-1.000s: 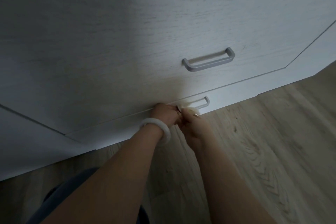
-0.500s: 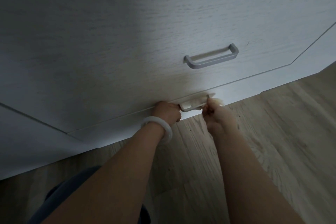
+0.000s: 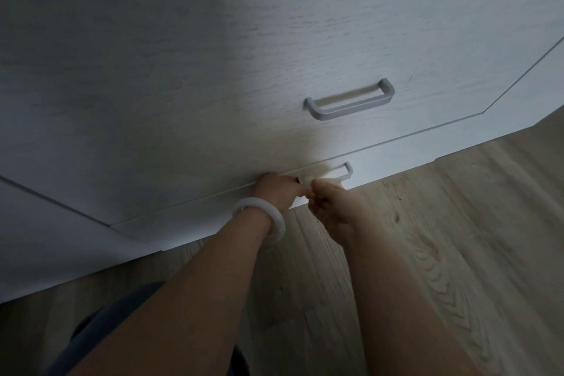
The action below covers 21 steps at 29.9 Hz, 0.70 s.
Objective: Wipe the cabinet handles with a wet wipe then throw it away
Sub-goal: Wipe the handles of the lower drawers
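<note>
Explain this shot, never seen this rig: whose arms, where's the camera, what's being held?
No machine here: a person wears a camera on the head, looking forward and down at both bare hands. They face a pale cabinet above a wood floor. The left hand, with a bangle on its wrist, grips the left end of the lower handle. The right hand pinches a wipe against that handle. The upper handle is untouched.

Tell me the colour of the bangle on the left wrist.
The bangle is milky white, plain and unpatterned; the head view, the only one, shows it.
</note>
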Available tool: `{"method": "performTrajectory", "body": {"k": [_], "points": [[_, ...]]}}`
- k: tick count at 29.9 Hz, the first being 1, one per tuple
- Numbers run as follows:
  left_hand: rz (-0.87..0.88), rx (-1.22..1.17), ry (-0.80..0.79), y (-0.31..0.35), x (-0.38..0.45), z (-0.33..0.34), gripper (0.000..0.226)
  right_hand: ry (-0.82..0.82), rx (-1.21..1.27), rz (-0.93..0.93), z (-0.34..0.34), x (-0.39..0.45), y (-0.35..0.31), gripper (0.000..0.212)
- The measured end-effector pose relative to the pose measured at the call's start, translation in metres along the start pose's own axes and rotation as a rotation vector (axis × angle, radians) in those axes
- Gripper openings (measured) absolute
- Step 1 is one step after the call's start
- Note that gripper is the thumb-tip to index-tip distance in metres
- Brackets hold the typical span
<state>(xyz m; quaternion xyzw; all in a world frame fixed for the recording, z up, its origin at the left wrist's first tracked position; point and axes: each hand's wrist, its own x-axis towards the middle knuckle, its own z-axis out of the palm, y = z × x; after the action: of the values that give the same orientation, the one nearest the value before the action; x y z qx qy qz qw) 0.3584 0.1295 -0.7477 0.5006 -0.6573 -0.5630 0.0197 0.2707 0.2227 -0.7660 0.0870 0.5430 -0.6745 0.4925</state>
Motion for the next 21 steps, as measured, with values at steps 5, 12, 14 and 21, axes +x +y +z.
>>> {"method": "performTrajectory", "body": {"k": [5, 12, 14, 21], "points": [[-0.016, 0.003, -0.004, 0.004, -0.002, 0.002, 0.036, 0.155, 0.142, -0.086, -0.007, 0.014, -0.014, 0.024], [-0.027, 0.047, 0.004, 0.006, -0.006, 0.001, 0.030, 0.168, 0.136, -0.055, -0.014, 0.019, -0.024, 0.021], [-0.059, 0.028, -0.028, 0.011, -0.011, 0.004, 0.029, 0.157, 0.095, -0.045, -0.015, 0.020, -0.027, 0.021], [-0.137, -0.051, 0.015, 0.011, -0.045, 0.023, 0.072, 0.330, 0.050, -0.163, -0.001, 0.003, -0.009, 0.018]]}}
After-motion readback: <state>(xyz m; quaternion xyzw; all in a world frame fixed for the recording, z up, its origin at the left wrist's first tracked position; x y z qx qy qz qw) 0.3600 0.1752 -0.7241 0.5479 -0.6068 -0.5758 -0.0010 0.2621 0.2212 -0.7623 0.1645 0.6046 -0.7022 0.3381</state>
